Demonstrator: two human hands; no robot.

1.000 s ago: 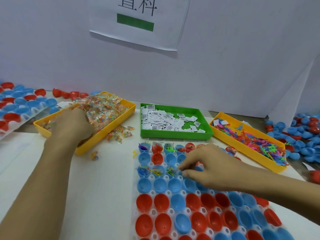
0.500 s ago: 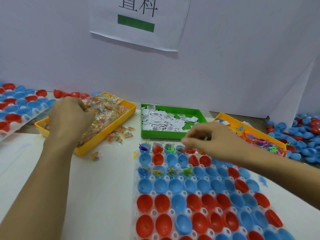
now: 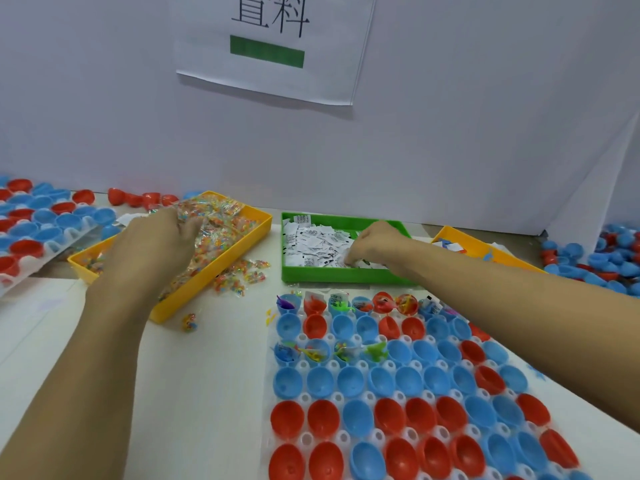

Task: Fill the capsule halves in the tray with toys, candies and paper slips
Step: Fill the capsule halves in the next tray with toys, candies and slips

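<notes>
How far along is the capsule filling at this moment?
Early. Done: the far row of red and blue plastic capsule halves holds toys and slips, and four halves in the third row hold toys. In hand: the right hand picks at white paper slips in the green plastic bin; the left hand reaches into wrapped candies in the yellow plastic bin. Left: most halves nearer the camera look empty.

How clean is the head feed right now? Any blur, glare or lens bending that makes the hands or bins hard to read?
Head view: light even and soft, no harsh glare; left hand in the candy bin and right hand in the green slip bin slightly motion-blurred, so neither grip is clear; wide-angle bending toward the edges; capsule tray in the foreground sharp.
</notes>
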